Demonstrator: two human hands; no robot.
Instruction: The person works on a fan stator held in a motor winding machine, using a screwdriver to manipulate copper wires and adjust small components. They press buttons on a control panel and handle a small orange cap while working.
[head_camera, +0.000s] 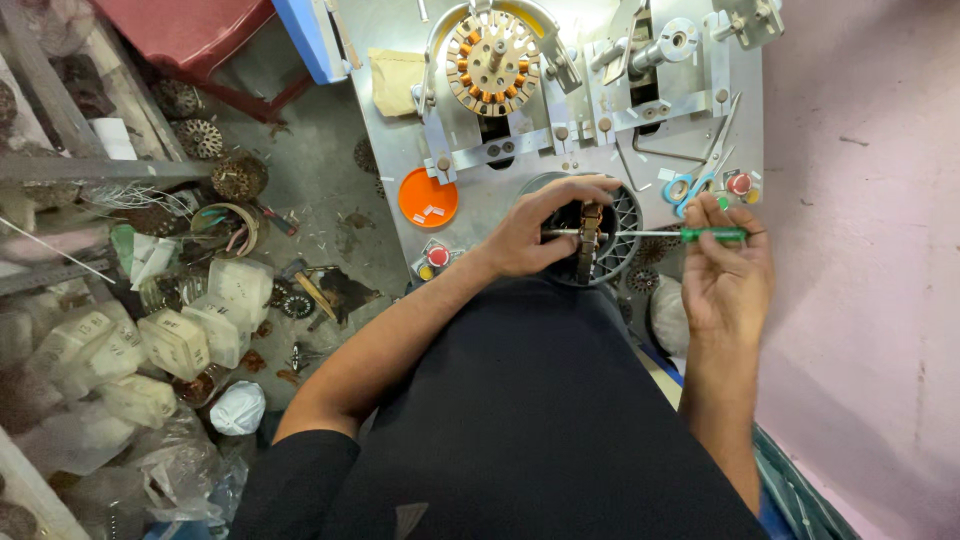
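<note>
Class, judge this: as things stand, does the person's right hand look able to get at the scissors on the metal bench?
Probably yes. The right hand is just below the scissors with nothing between, but it holds a green-handled screwdriver, so its fingers aren't free.

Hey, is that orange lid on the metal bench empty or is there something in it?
Not empty. The orange lid lies open side up on the bench, with a few small white pieces inside it.

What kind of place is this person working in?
Probably a small motor-winding workshop. A metal bench carries a jig holding a round core with copper coils; more cores lie on the floor; the right hand holds a green-handled screwdriver.
</note>
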